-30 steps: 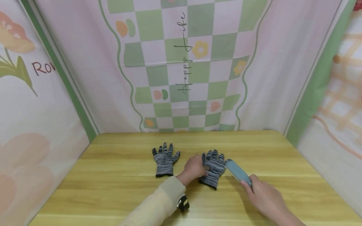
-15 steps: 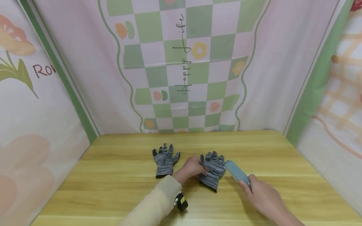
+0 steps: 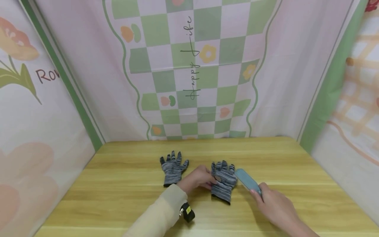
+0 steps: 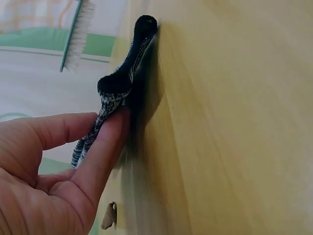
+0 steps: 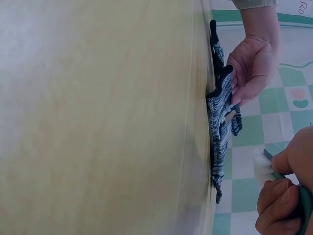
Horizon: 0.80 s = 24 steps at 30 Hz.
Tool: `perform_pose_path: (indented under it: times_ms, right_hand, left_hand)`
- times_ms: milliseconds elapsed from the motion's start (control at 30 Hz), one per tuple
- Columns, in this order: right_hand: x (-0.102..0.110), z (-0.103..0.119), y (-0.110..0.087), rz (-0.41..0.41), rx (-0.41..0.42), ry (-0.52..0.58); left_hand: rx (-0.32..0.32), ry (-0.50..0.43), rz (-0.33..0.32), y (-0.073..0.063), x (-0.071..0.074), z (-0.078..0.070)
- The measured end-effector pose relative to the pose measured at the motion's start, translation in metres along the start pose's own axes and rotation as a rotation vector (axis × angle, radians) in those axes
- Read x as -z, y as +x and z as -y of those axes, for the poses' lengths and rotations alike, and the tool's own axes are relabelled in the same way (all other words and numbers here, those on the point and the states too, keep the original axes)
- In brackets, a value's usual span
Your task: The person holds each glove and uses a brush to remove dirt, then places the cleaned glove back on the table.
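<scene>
Sliding slightly toward 6 o'clock on the tabletop [image 3: 124, 172], one glove [image 3: 224, 187] is being pinched by fingers [image 4: 105, 147] of the left hand [image 3: 202, 176]; the right hand [image 3: 275, 204] is gripping a brush [image 3: 248, 180] at 3 o'clock. Brushing is looking unfinished: a scrap [image 5: 230, 116] is showing.

In the head view, the gripped glove [image 3: 224, 189] covers part of the left fingers [image 3: 205, 177], and the brush [image 3: 247, 180] hides its bristles [image 5: 262, 169] underneath. The right fingers [image 3: 264, 189] conceal much of its handle [image 5: 306, 203]. The bottom edge cuts off the sleeve [image 3: 160, 214], the right forearm [image 3: 299, 227] and the bench [image 3: 118, 184]. The left wrist view's top edge crops the brush; the right wrist view's right edge crops the right fingers. The gripped glove's brown patch [image 5: 229, 116] is too small to identify.
</scene>
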State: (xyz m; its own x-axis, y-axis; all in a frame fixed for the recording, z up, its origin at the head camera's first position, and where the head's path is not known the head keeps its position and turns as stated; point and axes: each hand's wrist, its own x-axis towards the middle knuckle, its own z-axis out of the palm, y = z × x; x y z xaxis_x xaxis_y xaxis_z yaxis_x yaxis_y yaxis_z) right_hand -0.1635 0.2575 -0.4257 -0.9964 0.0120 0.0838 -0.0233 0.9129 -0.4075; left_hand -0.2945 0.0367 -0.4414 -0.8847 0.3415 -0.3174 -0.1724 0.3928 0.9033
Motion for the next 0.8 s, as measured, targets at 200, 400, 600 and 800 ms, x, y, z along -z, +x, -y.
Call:
perform_pose_path:
  times_ms: [200, 400, 600, 800]
  right_hand:
    - [0.0, 0.004, 0.001, -0.02, 0.02, -0.005]
    - [-0.001, 0.011, 0.001, -0.037, 0.049, 0.006]
    - [-0.001, 0.02, 0.002, -0.055, 0.071, 0.021]
    - [-0.003, 0.029, 0.005, -0.058, 0.102, 0.049]
  left_hand:
    - [-0.026, -0.107, 0.041, 0.0, 0.007, 0.005]
    - [-0.06, -0.178, 0.048, -0.006, 0.017, 0.009]
    - [-0.087, -0.21, 0.069, -0.014, 0.029, 0.011]
    - [-0.148, -0.245, 0.046, -0.021, 0.04, 0.015]
